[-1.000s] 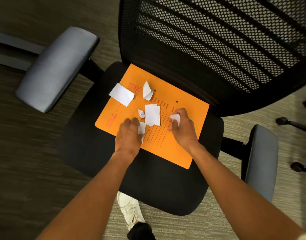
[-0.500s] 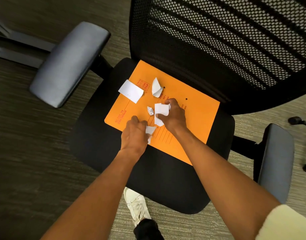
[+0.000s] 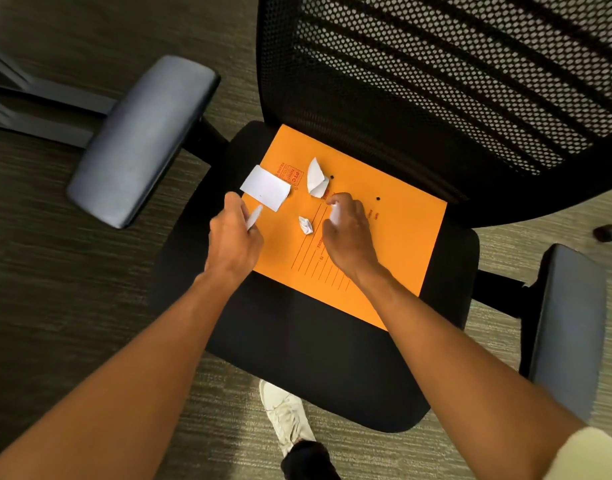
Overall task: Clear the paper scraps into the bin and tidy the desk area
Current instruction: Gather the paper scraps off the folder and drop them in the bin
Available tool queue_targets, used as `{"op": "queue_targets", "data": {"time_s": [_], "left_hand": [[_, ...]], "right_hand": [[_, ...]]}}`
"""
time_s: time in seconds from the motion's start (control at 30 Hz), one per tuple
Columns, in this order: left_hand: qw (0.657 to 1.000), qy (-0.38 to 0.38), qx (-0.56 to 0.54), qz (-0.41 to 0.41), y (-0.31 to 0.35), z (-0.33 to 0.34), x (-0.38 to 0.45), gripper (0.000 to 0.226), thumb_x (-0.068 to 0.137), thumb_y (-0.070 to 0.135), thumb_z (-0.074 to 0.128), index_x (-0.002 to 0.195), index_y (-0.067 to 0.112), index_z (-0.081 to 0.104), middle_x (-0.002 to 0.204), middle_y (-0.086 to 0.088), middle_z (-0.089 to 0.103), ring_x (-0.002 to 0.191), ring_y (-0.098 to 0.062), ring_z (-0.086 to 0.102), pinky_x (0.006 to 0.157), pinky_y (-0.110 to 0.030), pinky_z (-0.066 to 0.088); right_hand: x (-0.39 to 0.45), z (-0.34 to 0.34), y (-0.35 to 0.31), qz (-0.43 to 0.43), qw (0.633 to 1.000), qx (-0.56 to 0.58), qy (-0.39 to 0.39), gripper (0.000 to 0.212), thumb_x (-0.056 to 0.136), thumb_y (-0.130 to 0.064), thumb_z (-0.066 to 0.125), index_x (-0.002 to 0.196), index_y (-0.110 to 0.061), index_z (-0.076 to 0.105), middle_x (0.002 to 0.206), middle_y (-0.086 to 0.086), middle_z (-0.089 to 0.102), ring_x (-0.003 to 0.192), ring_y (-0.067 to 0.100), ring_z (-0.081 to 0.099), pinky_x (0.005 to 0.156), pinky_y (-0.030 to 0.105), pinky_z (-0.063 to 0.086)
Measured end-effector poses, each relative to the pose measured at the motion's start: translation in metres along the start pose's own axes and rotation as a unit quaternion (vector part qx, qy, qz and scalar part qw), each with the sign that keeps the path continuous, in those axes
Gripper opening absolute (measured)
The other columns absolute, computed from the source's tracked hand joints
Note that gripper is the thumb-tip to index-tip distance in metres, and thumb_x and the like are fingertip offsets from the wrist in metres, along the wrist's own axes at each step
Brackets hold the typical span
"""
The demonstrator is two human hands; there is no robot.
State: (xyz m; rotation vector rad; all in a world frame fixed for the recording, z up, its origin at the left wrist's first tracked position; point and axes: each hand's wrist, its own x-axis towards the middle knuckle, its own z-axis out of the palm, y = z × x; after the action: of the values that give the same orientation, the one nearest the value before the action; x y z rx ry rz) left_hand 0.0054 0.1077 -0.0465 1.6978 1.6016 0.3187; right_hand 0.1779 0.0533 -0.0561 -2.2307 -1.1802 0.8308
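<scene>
- So the orange envelope (image 3: 394, 244) lies flat on the black seat (image 3: 315, 358) of a mesh-backed office chair (image 3: 436, 81), long axis running from the near-right corner up toward the far-left, with the paper scraps sitting on top of it.
- Left hand (image 3: 233, 242) hovers over the envelope's left edge, fingers curled around a thin white scrap (image 3: 254, 218). That one sticks out past the fingertips, pinched between thumb and fingers, long axis pointing up and away toward the flat rectangle piece.
- Right hand (image 3: 347, 233) sits over the middle of the envelope, fingers bunched closed on a white wad (image 3: 335, 214) that's only partly showing between thumb and forefinger.
- A flat rectangular scrap (image 3: 266, 188) lies just beyond the left hand's fingertips, half hanging off the envelope's left edge onto the seat. Long axis runs left to right, tilted down toward the right. Not touching the fingers as far as one can tell.
- A folded scrap (image 3: 315, 177) lies just past the right hand's fingertips, pointy end facing away from the person.
- A tiny crumpled ball (image 3: 306, 225) sits between the two hands, closer to the right thumb, untouched.
- A white shoe (image 3: 287, 415) shows on the carpet (image 3: 55, 271) below the seat.
</scene>
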Motion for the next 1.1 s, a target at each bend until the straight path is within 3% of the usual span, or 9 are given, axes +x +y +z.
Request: {"op": "queue_targets", "data": {"time_s": [0.13, 0.27, 0.43, 0.63, 0.7, 0.83, 0.93, 1.0, 1.1], "left_hand": [[0.994, 0.000, 0.111, 0.022, 0.006, 0.005, 0.022, 0.038, 0.089, 0.002, 0.054, 0.122, 0.006, 0.037, 0.119, -0.024, 0.047, 0.099, -0.041, 0.056, 0.079, -0.046, 0.050], [0.985, 0.015, 0.174, 0.013, 0.015, 0.011, 0.042, 0.040, 0.097, 0.026, 0.051, 0.130, 0.008, 0.038, 0.124, -0.024, 0.042, 0.095, -0.045, 0.057, 0.077, -0.046, 0.046], [0.985, 0.032, 0.168, -0.030, 0.020, 0.014, 0.058, 0.050, 0.093, 0.040, 0.056, 0.130, 0.009, 0.045, 0.129, -0.020, 0.044, 0.104, -0.042, 0.057, 0.083, -0.044, 0.047], [0.985, 0.038, 0.157, -0.053, 0.022, 0.017, 0.063, 0.059, 0.085, 0.034, 0.070, 0.129, 0.008, 0.041, 0.131, -0.020, 0.045, 0.109, -0.041, 0.058, 0.083, -0.044, 0.049], [0.988, 0.045, 0.135, -0.052, 0.021, 0.015, 0.063, 0.057, 0.086, 0.029, 0.069, 0.130, 0.009, 0.040, 0.129, -0.020, 0.048, 0.109, -0.041, 0.058, 0.084, -0.045, 0.049], [0.991, 0.076, 0.113, -0.009, 0.013, 0.008, 0.057, 0.035, 0.091, 0.015, 0.060, 0.124, 0.008, 0.047, 0.118, -0.019, 0.059, 0.106, -0.037, 0.060, 0.080, -0.045, 0.050], [0.997, 0.067, 0.021, 0.017, 0.008, 0.000, 0.050, 0.023, 0.091, 0.008, 0.058, 0.113, 0.008, 0.051, 0.108, -0.012, 0.061, 0.097, -0.025, 0.061, 0.069, -0.026, 0.053], [0.997, 0.065, -0.021, 0.030, 0.005, -0.005, 0.044, 0.016, 0.091, 0.008, 0.057, 0.106, 0.008, 0.051, 0.099, -0.005, 0.056, 0.090, -0.016, 0.057, 0.057, -0.011, 0.042], [0.994, 0.086, -0.064, 0.018, -0.002, -0.012, 0.033, 0.011, 0.092, 0.008, 0.055, 0.100, 0.010, 0.047, 0.096, -0.002, 0.052, 0.088, -0.013, 0.054, 0.052, -0.009, 0.039]], "right_hand": [[0.000, 0.014, -0.004, -0.044, 0.993, -0.076, -0.080, 0.050, 0.089, -0.039, 0.063, 0.133, -0.027, 0.042, 0.127, 0.007, 0.046, 0.110, 0.021, 0.049, 0.071, 0.025, 0.040], [0.003, 0.019, -0.004, -0.060, 0.985, -0.126, -0.098, 0.035, 0.091, -0.024, 0.062, 0.124, -0.020, 0.051, 0.119, 0.010, 0.051, 0.106, 0.024, 0.052, 0.071, 0.027, 0.045], [0.011, 0.011, -0.001, -0.040, 0.995, -0.067, -0.058, 0.038, 0.089, -0.019, 0.064, 0.125, -0.016, 0.051, 0.119, 0.011, 0.053, 0.109, 0.023, 0.048, 0.077, 0.030, 0.046], [0.036, -0.009, -0.003, 0.011, 0.998, 0.053, 0.044, 0.015, 0.084, -0.012, 0.065, 0.085, -0.014, 0.050, 0.072, -0.007, 0.051, 0.063, 0.004, 0.046, 0.047, 0.007, 0.033], [0.045, -0.011, -0.006, 0.035, 0.996, 0.071, 0.043, 0.010, 0.088, -0.012, 0.059, 0.097, -0.012, 0.055, 0.087, -0.001, 0.058, 0.072, 0.007, 0.049, 0.054, 0.017, 0.039], [0.061, -0.005, -0.016, 0.084, 0.992, 0.087, 0.021, 0.031, 0.094, -0.014, 0.050, 0.124, -0.017, 0.056, 0.125, 0.008, 0.057, 0.114, 0.021, 0.049, 0.076, 0.028, 0.044], [0.070, 0.003, -0.020, 0.089, 0.991, 0.090, 0.037, 0.030, 0.096, -0.023, 0.052, 0.123, -0.011, 0.058, 0.127, 0.011, 0.060, 0.109, 0.021, 0.056, 0.080, 0.028, 0.047], [0.075, 0.009, -0.020, 0.085, 0.992, 0.077, 0.043, 0.036, 0.095, -0.031, 0.054, 0.122, -0.009, 0.059, 0.124, 0.011, 0.063, 0.113, 0.024, 0.057, 0.085, 0.031, 0.049], [0.080, 0.018, -0.021, 0.093, 0.994, 0.050, 0.030, 0.054, 0.086, -0.048, 0.062, 0.125, -0.010, 0.057, 0.125, 0.010, 0.062, 0.118, 0.025, 0.054, 0.087, 0.034, 0.051]]}}
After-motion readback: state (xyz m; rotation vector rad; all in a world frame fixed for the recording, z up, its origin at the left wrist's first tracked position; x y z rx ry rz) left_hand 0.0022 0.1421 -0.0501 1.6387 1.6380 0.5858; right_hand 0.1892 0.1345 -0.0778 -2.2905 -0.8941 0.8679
